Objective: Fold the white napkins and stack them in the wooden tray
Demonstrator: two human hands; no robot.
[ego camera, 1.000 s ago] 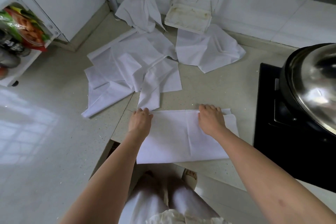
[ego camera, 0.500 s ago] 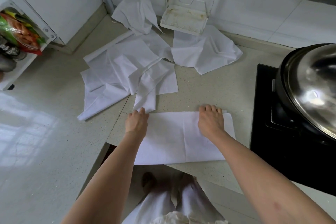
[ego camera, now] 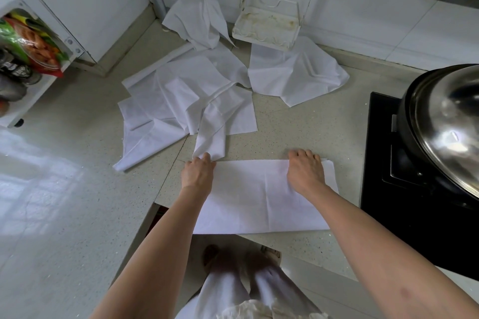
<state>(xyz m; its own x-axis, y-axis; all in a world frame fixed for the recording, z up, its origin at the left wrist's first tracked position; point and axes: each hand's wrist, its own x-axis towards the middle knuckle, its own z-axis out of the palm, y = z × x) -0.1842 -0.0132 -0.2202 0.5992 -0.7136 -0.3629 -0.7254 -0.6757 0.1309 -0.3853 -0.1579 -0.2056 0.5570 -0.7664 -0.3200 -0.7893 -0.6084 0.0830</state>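
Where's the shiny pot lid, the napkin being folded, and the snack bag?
Pot lid (ego camera: 451,122), head view, middle of its steel dome.
Napkin (ego camera: 259,197), head view, centre crease.
Snack bag (ego camera: 31,44), head view, its orange front.

Speckled countertop (ego camera: 298,124) bears white napkins (ego camera: 186,96), rack (ego camera: 267,27), black hob (ego camera: 383,189).

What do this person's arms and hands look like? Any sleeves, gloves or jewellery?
Both forearms are bare, with no sleeves in view. The left hand and right hand wear no gloves, and no rings, watch or bracelets show. Below, loose white trousers are visible.
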